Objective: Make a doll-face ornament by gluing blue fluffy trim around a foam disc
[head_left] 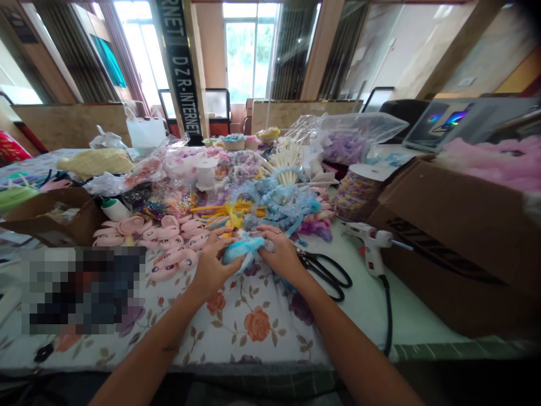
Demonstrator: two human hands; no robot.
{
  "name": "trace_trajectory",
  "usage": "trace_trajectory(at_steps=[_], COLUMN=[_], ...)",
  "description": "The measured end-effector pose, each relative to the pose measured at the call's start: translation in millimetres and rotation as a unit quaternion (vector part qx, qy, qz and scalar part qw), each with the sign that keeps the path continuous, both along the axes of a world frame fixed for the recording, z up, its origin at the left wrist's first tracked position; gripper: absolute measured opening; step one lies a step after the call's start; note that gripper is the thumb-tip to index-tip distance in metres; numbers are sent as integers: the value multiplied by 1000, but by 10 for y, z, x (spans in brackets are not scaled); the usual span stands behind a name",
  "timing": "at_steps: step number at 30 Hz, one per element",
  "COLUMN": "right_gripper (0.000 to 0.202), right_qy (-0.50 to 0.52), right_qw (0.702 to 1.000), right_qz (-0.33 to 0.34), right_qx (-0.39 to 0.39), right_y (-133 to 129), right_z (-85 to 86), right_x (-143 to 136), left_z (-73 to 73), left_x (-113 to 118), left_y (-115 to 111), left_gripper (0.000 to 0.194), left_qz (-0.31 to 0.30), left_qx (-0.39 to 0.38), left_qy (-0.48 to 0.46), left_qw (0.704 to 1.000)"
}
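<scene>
1. Blue fluffy piece (243,252): located between both hands over the floral-covered bench (228,345). Left hand (214,260) grip pinches one side; right hand (279,255) grip pinches the other.
2. Black scissors (311,261): lying just beside the right wrist.
3. Pink plush heads (171,239): grouped near the left hand.
4. White glue gun (372,248): farther right, near the cardboard box (443,225).

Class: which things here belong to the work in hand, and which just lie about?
Likely belong:
blue piece, between left hand and right hand
black scissors
glue gun

Seemingly just lying about:
cardboard box
white plastic bag
</scene>
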State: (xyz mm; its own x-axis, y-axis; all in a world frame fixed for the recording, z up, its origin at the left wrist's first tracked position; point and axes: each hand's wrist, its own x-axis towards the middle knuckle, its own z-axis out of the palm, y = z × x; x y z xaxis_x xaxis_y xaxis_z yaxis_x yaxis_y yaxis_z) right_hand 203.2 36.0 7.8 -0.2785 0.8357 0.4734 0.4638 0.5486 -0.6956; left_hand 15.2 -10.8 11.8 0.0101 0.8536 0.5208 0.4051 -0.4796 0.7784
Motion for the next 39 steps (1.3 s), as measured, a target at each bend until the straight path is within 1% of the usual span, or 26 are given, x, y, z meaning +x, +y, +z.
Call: trace_trajectory(at_steps=[2, 5, 8, 11, 13, 15, 16, 18, 20, 21, 22, 23, 24, 25, 27, 28, 29, 30, 31, 32, 33, 34, 35, 37, 39], right_gripper=[6, 6, 7, 10, 11, 13, 16, 20, 18, 18, 18, 17, 18, 21, 29, 27, 22, 20, 23, 34, 49, 61, 68, 69, 61], right_qy=[-14, -34, -55, -93, -134, -194, -229, -295, -330, -334, -328, -312, -283, -246, -161, -116, -70, -14, 49, 100, 134, 152, 162, 187, 222], right_qw=[999, 995, 995, 994, 990, 971, 953, 905, 860, 844, 838, 840, 849, 866, 907, 932, 957, 979, 992, 994, 991, 985, 974, 939, 905], right_qz=[-34, -79, -69, -44, -29, -7, 14, 66, 114, 134, 149, 167, 190, 213, 239, 222, 182, 113, 36, -9, -10, 13, 56, 142, 187], right_qx=[-33, -54, -49, -19, 41, 142, 199, 300, 371, 397, 410, 412, 403, 380, 307, 262, 217, 167, 107, 45, -18, -82, -147, -252, -312], right_y=[-21, -96, -202, -347, -469, -605, -675, -815, -947, -1007, -1061, -1105, -1134, -1144, -1083, -1007, -903, -777, -638, -498, -368, -259, -177, -98, -104], right_z=[49, 190, 408, 634, 736, 770, 760, 701, 619, 581, 550, 526, 508, 496, 474, 461, 444, 423, 401, 377, 354, 332, 312, 270, 224], right_x=[50, 147, 210, 155, 28, -167, -281, -513, -705, -772, -812, -824, -808, -765, -612, -513, -408, -303, -205, -120, -53, -7, 17, 7, -48], left_z=[4, -34, -97, -138, -152, -167, -179, -210, -238, -245, -244, -235, -216, -189, -123, -89, -60, -37, -22, -16, -16, -23, -33, -55, -73], left_x=[-14, -56, -100, -122, -125, -124, -124, -123, -118, -114, -106, -96, -83, -68, -32, -14, 4, 20, 35, 47, 58, 66, 74, 84, 89], left_y=[14, 58, 110, 138, 139, 131, 127, 122, 123, 124, 124, 120, 114, 104, 78, 63, 49, 36, 24, 15, 6, -1, -9, -24, -39], left_gripper=[23, 25, 27, 31, 36, 41, 43, 45, 46, 48, 49, 50, 49, 48, 45, 44, 44, 43, 43, 42, 41, 41, 40, 39, 36], left_qz=[16, 50, 92, 117, 117, 111, 109, 109, 104, 98, 91, 84, 81, 81, 76, 68, 58, 48, 38, 27, 16, 4, -10, -35, -38], left_qx=[19, 38, 31, 16, 12, 22, 30, 43, 38, 30, 22, 13, 6, 0, -10, -12, -11, -8, -5, -2, -1, -2, -6, -15, -21], left_qy=[13, 39, 64, 66, 50, 25, 11, -17, -46, -64, -84, -106, -130, -155, -200, -218, -233, -244, -253, -260, -266, -274, -279, -280, -262], left_qw=[1000, 997, 993, 991, 992, 993, 993, 993, 993, 993, 992, 991, 988, 985, 977, 973, 971, 968, 967, 965, 964, 962, 960, 959, 964])
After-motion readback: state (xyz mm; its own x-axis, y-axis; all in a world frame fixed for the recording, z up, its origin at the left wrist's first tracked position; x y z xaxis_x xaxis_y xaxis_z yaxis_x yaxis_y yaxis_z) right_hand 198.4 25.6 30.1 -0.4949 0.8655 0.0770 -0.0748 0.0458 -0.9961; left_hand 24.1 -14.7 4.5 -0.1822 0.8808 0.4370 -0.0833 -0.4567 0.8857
